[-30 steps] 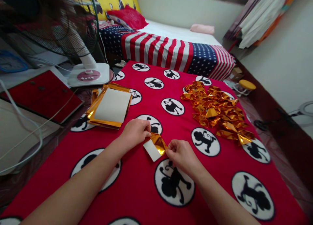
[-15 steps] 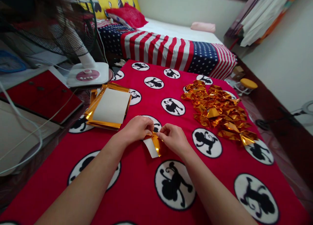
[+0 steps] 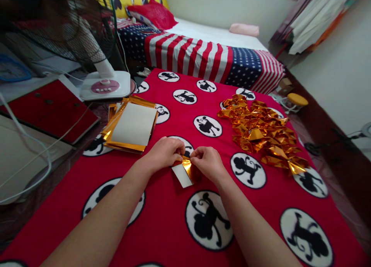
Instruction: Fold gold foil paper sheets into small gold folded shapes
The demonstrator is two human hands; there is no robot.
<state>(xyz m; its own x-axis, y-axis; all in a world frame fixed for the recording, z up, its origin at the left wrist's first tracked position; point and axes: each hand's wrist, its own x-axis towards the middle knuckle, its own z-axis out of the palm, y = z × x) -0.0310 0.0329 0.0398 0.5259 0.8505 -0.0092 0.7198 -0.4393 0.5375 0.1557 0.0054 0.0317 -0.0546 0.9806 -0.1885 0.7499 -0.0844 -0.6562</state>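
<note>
First, fan base (image 3: 104, 86): white and pink, well to the left of the folded foil sheet (image 3: 182, 177) and beyond it.
Stack of flat sheets (image 3: 135, 124): white panels bordered in gold, edges not quite squared, left of the folded foil sheet and beyond it.
Left hand (image 3: 165, 154): closed in a pinch on the far left part of the folded foil sheet.
Folded foil sheet: on the red cloth (image 3: 162, 213), between the two hands, its white part to the left and its gold part to the right.
Pinched end: hidden under the fingers, so the exact fold cannot be told; the step looks like creasing, best done with the left pinch steady, the edges lined up first, and light pressure so the thin foil neither slips nor tears.
Right hand (image 3: 209, 162): fingertips drawn together, gripping the far right edge of the folded foil sheet, near the left hand.
Gold foil shapes (image 3: 257, 129): crumpled-looking and heaped, right of the folded foil sheet and beyond it.
</note>
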